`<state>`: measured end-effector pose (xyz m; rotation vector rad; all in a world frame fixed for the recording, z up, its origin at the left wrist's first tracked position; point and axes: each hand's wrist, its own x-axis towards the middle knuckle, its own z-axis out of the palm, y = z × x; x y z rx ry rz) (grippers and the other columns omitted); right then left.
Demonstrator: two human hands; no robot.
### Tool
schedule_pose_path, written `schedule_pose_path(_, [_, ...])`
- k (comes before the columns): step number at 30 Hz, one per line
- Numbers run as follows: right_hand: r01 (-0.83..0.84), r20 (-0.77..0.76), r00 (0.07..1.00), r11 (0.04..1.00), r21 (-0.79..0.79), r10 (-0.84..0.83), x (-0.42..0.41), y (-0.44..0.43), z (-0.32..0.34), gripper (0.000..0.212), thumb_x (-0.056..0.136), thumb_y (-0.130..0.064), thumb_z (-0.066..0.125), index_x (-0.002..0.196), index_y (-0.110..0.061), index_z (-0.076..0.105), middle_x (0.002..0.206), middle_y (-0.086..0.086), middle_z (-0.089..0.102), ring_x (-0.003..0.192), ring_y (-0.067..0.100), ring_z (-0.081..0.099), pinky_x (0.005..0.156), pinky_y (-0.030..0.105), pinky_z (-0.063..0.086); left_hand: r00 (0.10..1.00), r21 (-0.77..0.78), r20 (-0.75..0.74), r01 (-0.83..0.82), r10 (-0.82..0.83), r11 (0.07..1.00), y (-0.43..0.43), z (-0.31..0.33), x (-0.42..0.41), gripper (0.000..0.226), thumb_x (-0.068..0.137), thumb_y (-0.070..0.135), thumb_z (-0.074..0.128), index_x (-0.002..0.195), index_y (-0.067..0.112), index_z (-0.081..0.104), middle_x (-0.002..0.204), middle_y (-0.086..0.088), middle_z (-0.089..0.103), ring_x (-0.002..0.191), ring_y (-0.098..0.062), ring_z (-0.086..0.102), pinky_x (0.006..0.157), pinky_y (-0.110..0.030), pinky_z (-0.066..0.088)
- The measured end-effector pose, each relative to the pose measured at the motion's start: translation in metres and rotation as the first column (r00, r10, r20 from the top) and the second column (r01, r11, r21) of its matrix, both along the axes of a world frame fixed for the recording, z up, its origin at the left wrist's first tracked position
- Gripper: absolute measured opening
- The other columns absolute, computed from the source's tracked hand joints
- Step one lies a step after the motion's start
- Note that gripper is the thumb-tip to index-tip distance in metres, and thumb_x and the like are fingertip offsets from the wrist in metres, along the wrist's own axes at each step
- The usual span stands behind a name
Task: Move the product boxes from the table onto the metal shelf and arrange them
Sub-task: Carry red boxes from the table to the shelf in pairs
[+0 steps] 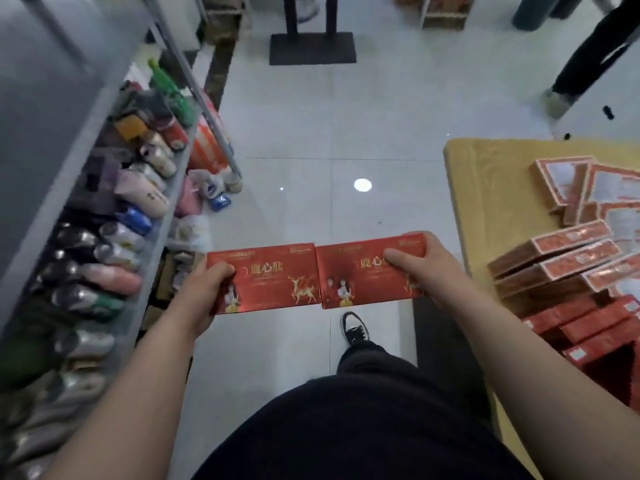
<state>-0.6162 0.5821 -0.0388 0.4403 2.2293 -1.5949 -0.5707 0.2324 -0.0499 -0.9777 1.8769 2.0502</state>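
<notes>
Carry step: my left hand (204,289) and right hand (415,268) each clamp one flat red cardboard product box (270,282), edge to edge, just right of the grey metal shelf (52,98); next I'd swing left and find free space.

I see the left box (266,277) and the right box (367,275) as thin cardboard with a smooth, glossy red coat and shiny gold print. The stacked boxes (561,265) are of the same red card, and their borders glitter like foil. The table (485,202) wears a yellow cloth with a fine pattern and a soft sheen. The floor (346,133) is pale polished tile and mirrors a lamp. The metal shelf (52,98) looks grey and matt. The bottles (114,275) on it seem glossy, though blurred. The person's trousers (346,427) are black matt cloth.
</notes>
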Motion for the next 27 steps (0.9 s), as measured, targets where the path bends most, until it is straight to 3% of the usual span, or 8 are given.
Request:
schedule_pose_path(2, [-0.107,0.013,0.994,0.994,-0.015,0.107,-0.032,-0.027,-0.004,0.054,0.073,-0.044,0.088,0.113,-0.026,0.057,0.107,0.001,0.071,0.092,0.018,0.073,0.079,0.04,0.062,0.993,-0.026,0.008,-0.114,0.114,0.993,-0.02,0.003,0.008,0.016,0.094,0.007,0.049,0.096,0.02,0.058,0.078,-0.006,0.065,0.065,-0.018,0.064,0.066,-0.032,0.054])
schedule_pose_path(4, [-0.226,0.019,0.974,0.974,-0.033,0.227,-0.063,-0.058,-0.003,0.051,0.075,-0.042,0.087,0.112,-0.027,0.056,0.108,0.002,0.07,0.094,0.02,0.072,0.081,0.044,0.062,0.973,-0.066,0.005,-0.232,0.233,0.97,-0.037,0.009,0.016,0.013,0.093,0.011,0.053,0.1,0.02,0.059,0.083,-0.009,0.066,0.067,-0.019,0.065,0.066,-0.032,0.055])
schedule_pose_path(10, [-0.561,-0.038,0.827,0.821,-0.101,0.561,-0.142,-0.162,0.022,0.051,0.077,-0.041,0.086,0.114,-0.026,0.055,0.109,0.002,0.07,0.094,0.021,0.072,0.079,0.045,0.063,0.806,-0.1,-0.066,-0.592,0.589,0.8,-0.069,0.041,0.049,0.016,0.096,0.009,0.05,0.101,0.021,0.059,0.088,-0.01,0.067,0.074,-0.019,0.065,0.071,-0.036,0.051])
schedule_pose_path(14, [-0.717,-0.109,0.696,0.681,-0.148,0.71,-0.165,-0.234,0.051,0.044,0.079,-0.036,0.085,0.111,-0.026,0.056,0.106,0.0,0.071,0.089,0.018,0.073,0.065,0.036,0.06,0.641,-0.102,-0.125,-0.767,0.757,0.633,-0.078,0.066,0.078,0.016,0.096,0.011,0.051,0.1,0.023,0.06,0.093,-0.01,0.066,0.082,-0.025,0.063,0.085,-0.048,0.051])
schedule_pose_path(18, [-0.851,-0.203,0.525,0.506,-0.141,0.827,-0.166,-0.301,0.085,0.053,0.078,-0.036,0.085,0.119,-0.021,0.055,0.107,0.0,0.07,0.087,0.018,0.073,0.067,0.034,0.06,0.458,-0.079,-0.182,-0.889,0.87,0.452,-0.074,0.093,0.113,0.015,0.096,0.014,0.052,0.1,0.027,0.059,0.096,-0.009,0.066,0.087,-0.027,0.065,0.086,-0.052,0.053])
schedule_pose_path(24, [-0.966,-0.337,0.257,0.24,-0.093,0.906,-0.125,-0.401,0.147,0.055,0.071,-0.048,0.088,0.113,-0.027,0.059,0.105,0.001,0.074,0.09,0.02,0.074,0.079,0.042,0.062,0.185,-0.101,-0.337,-0.982,0.923,0.16,-0.079,0.149,0.183,0.016,0.096,0.011,0.051,0.094,0.026,0.056,0.081,-0.004,0.066,0.061,-0.014,0.067,0.059,-0.032,0.055])
schedule_pose_path(27, [-0.985,-0.434,0.17,0.148,-0.085,0.885,-0.09,-0.451,0.188,0.056,0.068,-0.051,0.089,0.109,-0.025,0.061,0.098,-0.001,0.076,0.084,0.017,0.075,0.072,0.037,0.061,0.092,-0.092,-0.431,-0.994,0.898,0.057,-0.094,0.189,0.221,0.016,0.095,0.012,0.052,0.093,0.027,0.056,0.082,-0.004,0.066,0.065,-0.016,0.065,0.064,-0.034,0.055])
